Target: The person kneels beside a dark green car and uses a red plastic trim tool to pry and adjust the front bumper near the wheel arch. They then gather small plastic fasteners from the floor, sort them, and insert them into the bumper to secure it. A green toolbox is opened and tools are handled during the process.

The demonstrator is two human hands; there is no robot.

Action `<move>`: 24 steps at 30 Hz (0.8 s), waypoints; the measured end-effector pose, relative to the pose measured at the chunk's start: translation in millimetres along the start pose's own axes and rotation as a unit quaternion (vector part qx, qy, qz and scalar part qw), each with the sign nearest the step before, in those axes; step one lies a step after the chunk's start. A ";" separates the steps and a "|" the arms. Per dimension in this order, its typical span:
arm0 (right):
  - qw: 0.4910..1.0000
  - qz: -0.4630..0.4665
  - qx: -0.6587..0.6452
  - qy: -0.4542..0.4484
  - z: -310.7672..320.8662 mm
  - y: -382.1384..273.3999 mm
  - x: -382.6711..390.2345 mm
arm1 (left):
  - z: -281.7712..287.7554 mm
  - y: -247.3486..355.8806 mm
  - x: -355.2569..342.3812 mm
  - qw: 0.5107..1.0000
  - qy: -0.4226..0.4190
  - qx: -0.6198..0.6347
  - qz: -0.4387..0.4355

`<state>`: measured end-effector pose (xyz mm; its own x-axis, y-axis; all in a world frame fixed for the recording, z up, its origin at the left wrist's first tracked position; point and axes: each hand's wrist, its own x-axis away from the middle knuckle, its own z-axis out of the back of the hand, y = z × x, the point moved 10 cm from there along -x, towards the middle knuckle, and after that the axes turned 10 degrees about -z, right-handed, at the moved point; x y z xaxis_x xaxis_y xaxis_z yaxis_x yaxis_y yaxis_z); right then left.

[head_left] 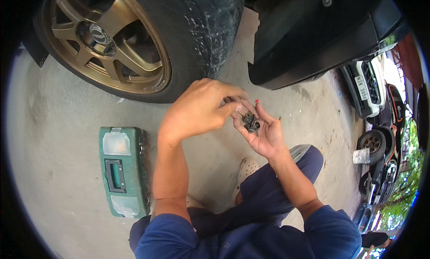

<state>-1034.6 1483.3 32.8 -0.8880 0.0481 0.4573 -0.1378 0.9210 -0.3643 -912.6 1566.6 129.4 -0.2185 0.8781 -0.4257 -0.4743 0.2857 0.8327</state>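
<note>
My right hand (268, 136) is turned palm up and cupped, holding a small pile of dark fasteners (251, 123), perhaps screws or clips. A small red tip (257, 101) shows by its fingers; what it belongs to is hidden. My left hand (197, 107) reaches over from the left, back of the hand upward. Its fingers are curled with the thumb close to them, right at the fingers of my right hand. Whatever is between them, if anything, cannot be made out.
A car's tyre (197, 35) with a bronze wheel (121, 30) is just ahead. To its right hangs a black body panel (313, 39). A green toolbox (105, 160) lies on the concrete floor (67, 124) at left. Parked vehicles (369, 86) stand far right.
</note>
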 end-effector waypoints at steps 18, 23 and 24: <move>0.995 0.044 -0.066 0.052 44.5 -26.3 4.7 | -150.1 -312.7 110.5 0.958 -0.010 -0.204 0.201; 0.992 0.052 -0.070 0.095 45.1 -29.9 9.6 | -167.1 -327.8 132.7 0.954 0.015 -0.241 0.180; 0.990 0.062 -0.060 0.115 47.2 -33.0 11.0 | -163.6 -324.4 126.5 0.952 0.008 -0.229 0.205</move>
<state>-1060.5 1435.2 11.6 -0.7695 0.2369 0.5932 0.0301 0.9411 -0.3368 -925.9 1522.1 -252.6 -0.4768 0.8725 -0.1068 -0.6677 -0.2804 0.6896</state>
